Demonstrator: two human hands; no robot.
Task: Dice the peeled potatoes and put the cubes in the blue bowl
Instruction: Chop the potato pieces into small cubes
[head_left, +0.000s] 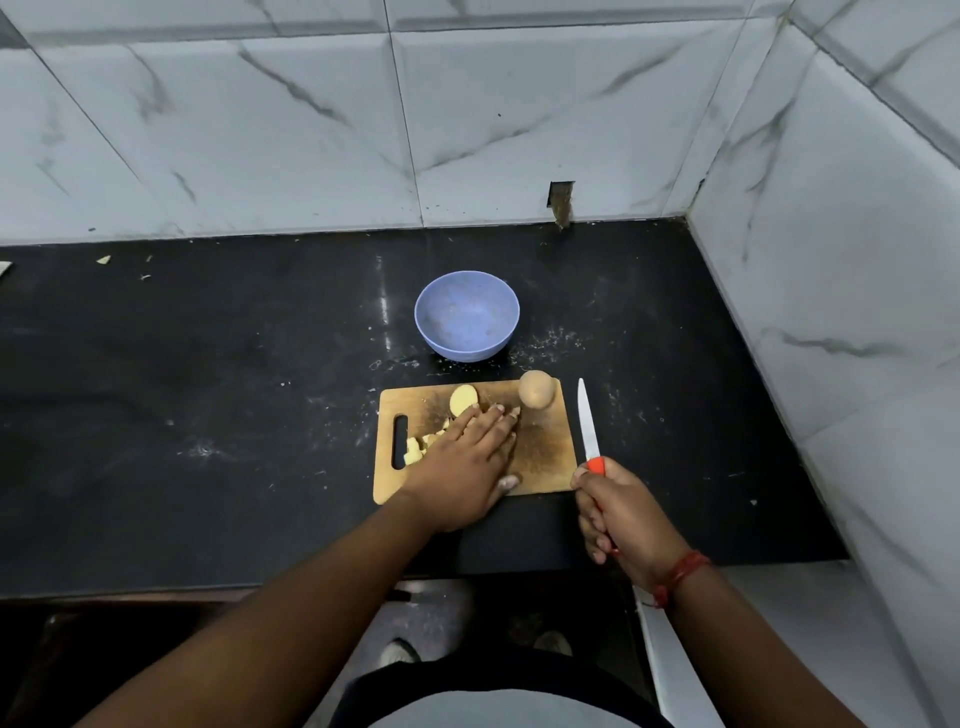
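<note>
A wooden cutting board lies on the black counter. My left hand rests flat on it, fingers spread over cut potato pieces. A potato half lies cut face up just beyond my fingers. A whole potato sits at the board's far right corner. My right hand grips the orange handle of a knife, whose white blade points away, just off the board's right edge. The blue bowl stands behind the board with nothing in it.
The black counter is bounded by marble-tiled walls at the back and right. Small scraps lie at the far left by the back wall. White specks are scattered around the board. The counter's front edge runs below my forearms.
</note>
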